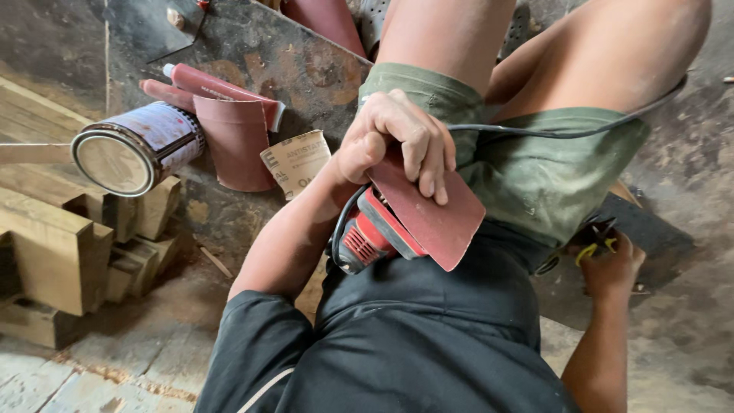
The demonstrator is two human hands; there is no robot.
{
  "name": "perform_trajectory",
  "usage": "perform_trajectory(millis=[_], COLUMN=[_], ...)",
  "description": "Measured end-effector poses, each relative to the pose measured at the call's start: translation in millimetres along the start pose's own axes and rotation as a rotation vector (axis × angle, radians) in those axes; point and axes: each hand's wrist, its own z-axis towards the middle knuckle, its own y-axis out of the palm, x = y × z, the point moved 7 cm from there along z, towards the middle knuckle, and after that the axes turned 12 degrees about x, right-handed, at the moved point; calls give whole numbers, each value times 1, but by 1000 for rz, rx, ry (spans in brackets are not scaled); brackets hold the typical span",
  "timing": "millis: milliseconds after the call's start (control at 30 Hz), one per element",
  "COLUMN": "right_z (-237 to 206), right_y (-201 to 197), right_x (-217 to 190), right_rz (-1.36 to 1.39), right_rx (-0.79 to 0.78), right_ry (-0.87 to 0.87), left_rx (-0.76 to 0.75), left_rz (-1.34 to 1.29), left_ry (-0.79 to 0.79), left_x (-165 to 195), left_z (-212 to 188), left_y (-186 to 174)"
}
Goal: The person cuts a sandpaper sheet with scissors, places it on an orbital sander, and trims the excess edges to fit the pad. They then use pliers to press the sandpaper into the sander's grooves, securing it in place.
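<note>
Head view, looking down at our lap: our left hand (pixel 397 141) is pressed flat, fingers together, on a sheet of dark red sandpaper (pixel 432 214) laid over the base of a red electric sander (pixel 375 233) resting upside down on our thigh. Our right hand (pixel 612 268) hangs low at our side, closed around yellow-handled pliers (pixel 592 241). To do this well, we judge the sheet should be held taut and square to the pad, with the black cord (pixel 550 131) kept off it.
</note>
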Motion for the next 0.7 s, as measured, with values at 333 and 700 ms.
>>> perform_trajectory(millis=[333,700], right_z=[-3,-13], right_y=[-12,-93], right_x=[10,-102], right_rz=[284,892], right_rx=[72,367], right_ry=[-120,-439], left_rx=[321,544], left_rz=[194,261], left_ry=[-275,-433], left_x=[-2,-2], left_z=[-7,-22], left_y=[-6,11])
